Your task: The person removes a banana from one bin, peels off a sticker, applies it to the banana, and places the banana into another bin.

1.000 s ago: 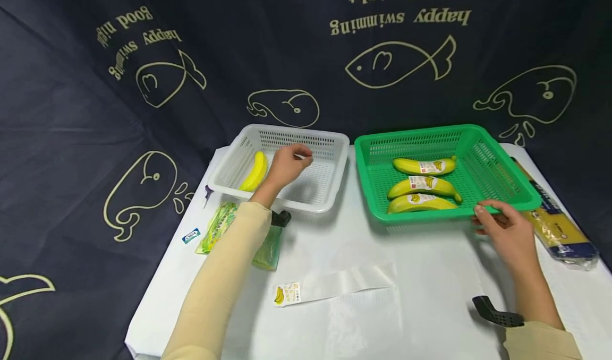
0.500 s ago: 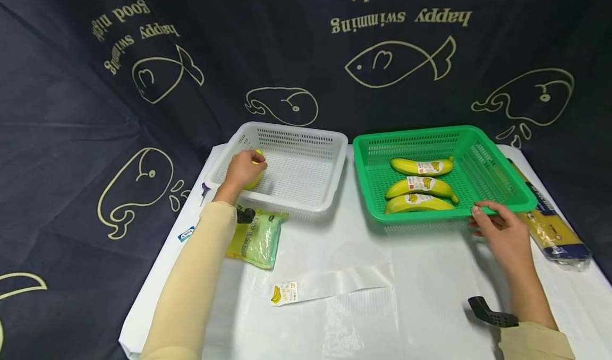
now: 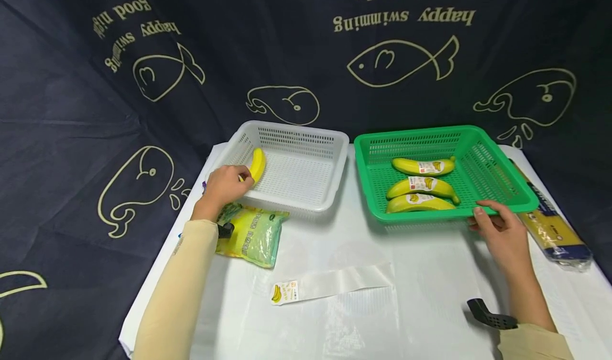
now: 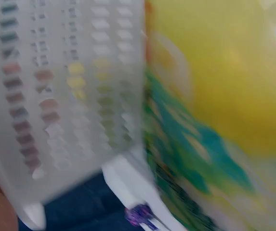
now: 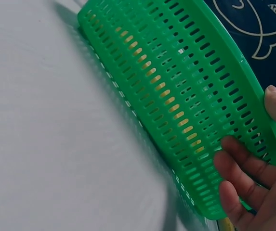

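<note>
My left hand (image 3: 227, 183) reaches over the front-left rim of the white basket (image 3: 282, 200). Its curled fingertips overlap the near end of a plain yellow banana (image 3: 258, 163). Through the basket's slotted wall (image 4: 89, 115), the left wrist view shows skin tones and a bit of yellow; I cannot tell whether the fingers hold banana or rim. With thumb on top and fingers below against the outer wall, my right hand (image 3: 502, 230) holds the front-right rim of the green basket (image 5: 176, 96). Several labelled bananas (image 3: 423, 183) lie inside that basket.
A yellow-green plastic pack (image 3: 253, 235) lies in front of the white basket, close under my left wrist. A clear bag with a banana label (image 3: 285, 292) lies flat at the front. Right of the green basket is a blue-and-yellow package (image 3: 557, 232).
My left hand has moved left and toward me, from over the white basket's middle, across the banana, to the front-left rim. The right hand stays on the green basket.
</note>
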A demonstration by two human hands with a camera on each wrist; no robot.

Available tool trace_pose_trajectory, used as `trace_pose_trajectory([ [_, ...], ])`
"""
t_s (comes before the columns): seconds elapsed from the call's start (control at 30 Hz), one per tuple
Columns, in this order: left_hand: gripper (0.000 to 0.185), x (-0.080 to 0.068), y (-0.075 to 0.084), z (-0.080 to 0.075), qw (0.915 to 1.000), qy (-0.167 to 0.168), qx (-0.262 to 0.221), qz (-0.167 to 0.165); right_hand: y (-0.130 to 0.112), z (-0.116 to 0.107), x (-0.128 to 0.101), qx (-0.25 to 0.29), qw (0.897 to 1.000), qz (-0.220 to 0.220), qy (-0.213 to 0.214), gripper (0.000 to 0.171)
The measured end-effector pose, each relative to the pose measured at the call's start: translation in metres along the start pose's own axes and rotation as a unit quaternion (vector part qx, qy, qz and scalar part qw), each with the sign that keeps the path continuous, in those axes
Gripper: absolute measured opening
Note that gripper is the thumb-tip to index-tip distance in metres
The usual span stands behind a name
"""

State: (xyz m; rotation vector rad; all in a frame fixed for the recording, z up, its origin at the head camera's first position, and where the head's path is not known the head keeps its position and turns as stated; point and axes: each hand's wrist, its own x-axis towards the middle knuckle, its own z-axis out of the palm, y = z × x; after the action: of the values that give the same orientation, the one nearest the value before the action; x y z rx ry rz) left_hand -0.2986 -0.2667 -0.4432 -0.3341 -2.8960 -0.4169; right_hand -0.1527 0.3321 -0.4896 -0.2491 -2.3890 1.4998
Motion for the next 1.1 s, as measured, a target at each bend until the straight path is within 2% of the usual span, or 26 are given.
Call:
trace_pose_trajectory([
  [0.1,0.016,-0.009,-0.012,0.001,0.9993,0.034,0.017,0.006,0.0,0.001,0.0,-0.012,1.0,-0.004,-0.001,0.04],
  [0.27,0.022,-0.016,-0.02,0.008,0.9928,0.105,0.036,0.046,-0.005,-0.003,0.0,-0.069,0.998,-0.005,-0.01,0.044],
  [0.47,0.029,-0.017,-0.018,0.015,0.9845,0.159,0.029,0.067,-0.021,-0.014,0.0,-0.174,0.983,0.002,-0.051,0.059],
  [0.63,0.029,-0.017,-0.018,0.018,0.9775,0.192,0.024,0.083,-0.027,-0.015,0.0,-0.169,0.983,-0.011,-0.065,0.056],
  [0.73,0.024,-0.018,-0.018,0.019,0.9718,0.221,0.021,0.079,-0.029,-0.016,0.0,-0.179,0.981,-0.01,-0.076,0.057],
  [0.83,0.019,-0.02,-0.017,0.02,0.97,0.241,-0.003,0.036,-0.034,-0.019,0.002,-0.217,0.972,-0.01,-0.096,0.06],
  [0.9,0.021,-0.021,-0.017,0.021,0.9698,0.241,-0.037,-0.017,-0.04,-0.022,0.004,-0.248,0.962,-0.008,-0.111,0.063],
  [0.97,0.032,-0.022,-0.017,0.021,0.9664,0.227,-0.086,-0.084,-0.047,-0.024,0.007,-0.277,0.953,-0.006,-0.121,0.065],
  [1.03,0.045,-0.022,-0.017,0.021,0.9547,0.208,-0.147,-0.153,-0.055,-0.024,0.01,-0.297,0.946,-0.008,-0.128,0.066],
  [1.1,0.054,-0.023,-0.019,0.021,0.9373,0.195,-0.198,-0.211,-0.062,-0.022,0.013,-0.31,0.942,-0.023,-0.128,0.064],
])
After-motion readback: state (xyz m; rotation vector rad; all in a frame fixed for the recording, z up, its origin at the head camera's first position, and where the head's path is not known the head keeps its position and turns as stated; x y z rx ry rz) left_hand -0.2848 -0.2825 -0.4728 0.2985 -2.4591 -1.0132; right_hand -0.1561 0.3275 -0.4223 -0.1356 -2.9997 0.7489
